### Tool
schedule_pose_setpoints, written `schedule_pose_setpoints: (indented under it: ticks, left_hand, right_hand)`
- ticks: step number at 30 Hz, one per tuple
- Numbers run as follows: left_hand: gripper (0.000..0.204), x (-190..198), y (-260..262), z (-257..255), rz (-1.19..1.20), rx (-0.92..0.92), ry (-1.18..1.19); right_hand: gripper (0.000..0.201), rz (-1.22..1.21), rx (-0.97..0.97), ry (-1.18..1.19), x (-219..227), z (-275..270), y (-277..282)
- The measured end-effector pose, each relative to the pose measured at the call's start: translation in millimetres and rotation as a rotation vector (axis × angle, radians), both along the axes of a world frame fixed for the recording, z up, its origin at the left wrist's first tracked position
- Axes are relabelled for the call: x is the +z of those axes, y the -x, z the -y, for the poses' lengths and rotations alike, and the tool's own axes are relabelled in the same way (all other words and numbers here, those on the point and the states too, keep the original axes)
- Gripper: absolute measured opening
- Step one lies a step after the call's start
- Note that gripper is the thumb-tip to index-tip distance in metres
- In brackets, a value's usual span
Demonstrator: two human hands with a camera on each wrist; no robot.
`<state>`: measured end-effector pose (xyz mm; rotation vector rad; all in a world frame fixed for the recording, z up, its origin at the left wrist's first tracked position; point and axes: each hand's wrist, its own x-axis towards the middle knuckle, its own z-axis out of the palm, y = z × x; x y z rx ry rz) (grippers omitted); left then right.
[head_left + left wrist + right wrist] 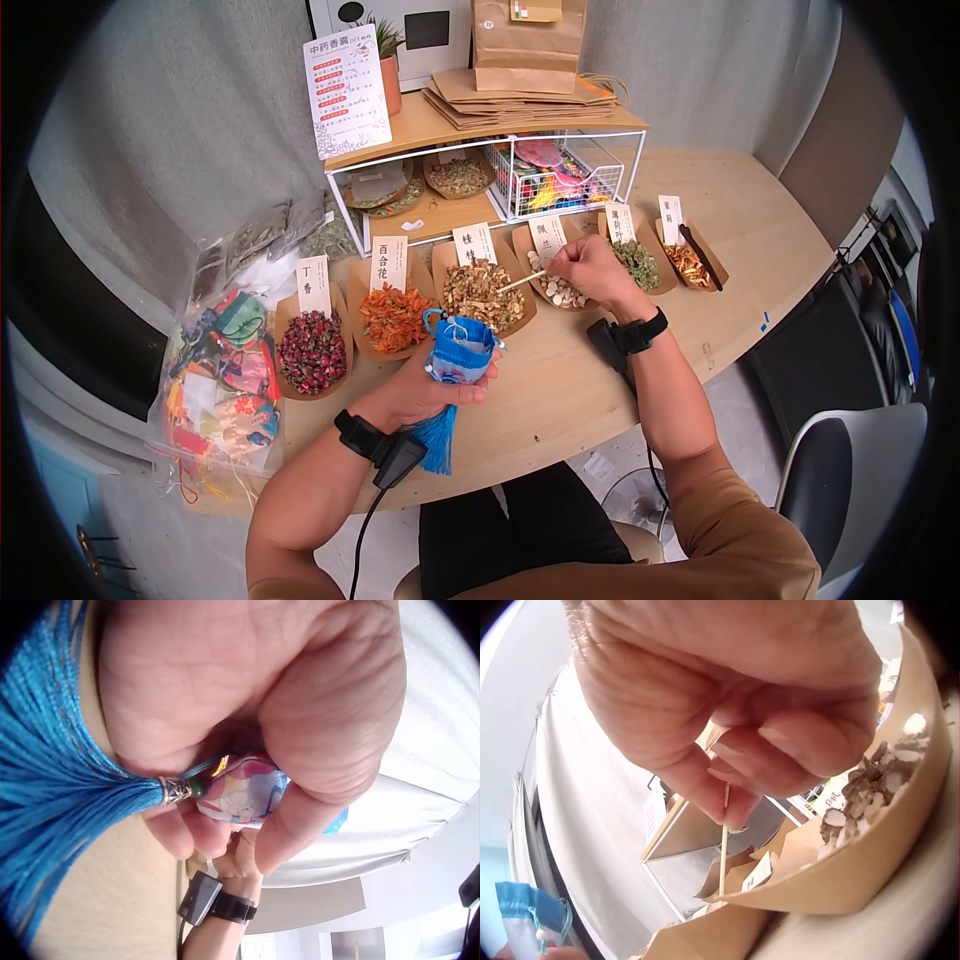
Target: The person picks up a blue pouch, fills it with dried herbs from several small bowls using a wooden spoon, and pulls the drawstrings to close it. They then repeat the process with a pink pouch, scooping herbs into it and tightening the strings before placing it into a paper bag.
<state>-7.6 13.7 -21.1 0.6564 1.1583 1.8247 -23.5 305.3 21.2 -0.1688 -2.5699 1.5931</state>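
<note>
My left hand (pixel 425 392) holds a small blue drawstring pouch (pixel 460 345), its mouth upward and open; a blue tassel (pixel 435 440) hangs below. In the left wrist view the thumb and fingers curl round the pouch (pixel 244 791). My right hand (pixel 592 270) pinches a thin pale stick (pixel 522 282) between thumb and fingertips, and the stick (pixel 723 862) points down in the right wrist view. The stick's far end is over the tray of tan chopped herb (pixel 482 292). Under the right hand lies a tray of whitish slices (pixel 560 292).
More labelled trays hold dark red buds (pixel 312 352), orange petals (pixel 393 315), green leaves (pixel 635 262) and orange-brown pieces (pixel 688 262). A wooden-topped shelf (pixel 410 148) with a wire basket (pixel 565 190) stands behind. A plastic bag of colourful pouches (pixel 235 380) lies left.
</note>
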Motion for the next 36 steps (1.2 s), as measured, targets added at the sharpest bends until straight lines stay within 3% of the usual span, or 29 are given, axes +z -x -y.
schedule_pose_setpoints:
  ticks: [27,33,36]
  left_hand:
    - [0.051,1.4,-1.3,0.0,0.007,0.011,-0.007]
    - [0.051,6.4,-2.5,0.1,0.049,0.018,0.002]
    - [0.051,4.8,-2.6,-0.2,0.042,0.025,0.002]
  right_hand:
    - [0.023,0.15,0.018,0.461,5.8,-8.9,2.0]
    - [0.026,0.044,0.165,0.622,22.9,-0.3,-12.4]
    - [0.022,-0.041,0.262,0.586,25.2,3.6,-19.4]
